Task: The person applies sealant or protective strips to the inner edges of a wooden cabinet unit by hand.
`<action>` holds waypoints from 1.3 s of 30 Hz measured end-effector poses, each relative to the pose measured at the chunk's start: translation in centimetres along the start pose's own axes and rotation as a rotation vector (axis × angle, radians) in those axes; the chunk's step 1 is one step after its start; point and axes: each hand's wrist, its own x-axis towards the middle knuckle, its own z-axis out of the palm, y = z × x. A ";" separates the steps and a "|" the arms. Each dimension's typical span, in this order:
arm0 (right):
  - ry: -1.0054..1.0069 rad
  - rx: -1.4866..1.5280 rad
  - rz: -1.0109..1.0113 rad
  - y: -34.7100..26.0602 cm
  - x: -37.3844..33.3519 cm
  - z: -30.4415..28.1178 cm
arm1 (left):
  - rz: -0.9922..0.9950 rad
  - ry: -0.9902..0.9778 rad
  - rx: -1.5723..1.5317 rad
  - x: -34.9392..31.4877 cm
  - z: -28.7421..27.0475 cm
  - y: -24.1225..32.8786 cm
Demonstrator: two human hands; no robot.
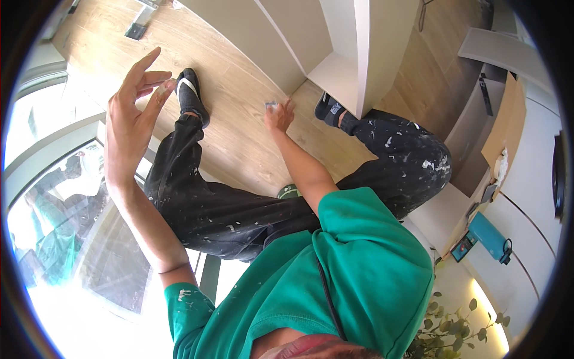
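Note:
My left hand (128,116) is raised at the left, above the floor beside my shoe (190,93). Its index finger points up, while the thumb and another finger come together in a pinch. A small pale spot shows at the thumb, too small to name. My right hand (280,118) reaches down close to the floor, near the bottom corner of a beige cabinet panel (254,45). Between its fingers is a small, pale bluish, see-through piece (271,105), whose kind I cannot make out.
An open cabinet (335,75) stands by my other foot. Windows (78,227) line the left. At the right are an open drawer or box (475,128), a teal bottle (487,234), a phone (463,246) and a leafy plant (457,326). A dark-ended tool (136,30) lies far left.

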 end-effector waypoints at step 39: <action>-0.158 0.695 -0.537 -1.4 -7.3 -50.8 | -0.811 0.059 -0.519 -1.2 54.1 -12.5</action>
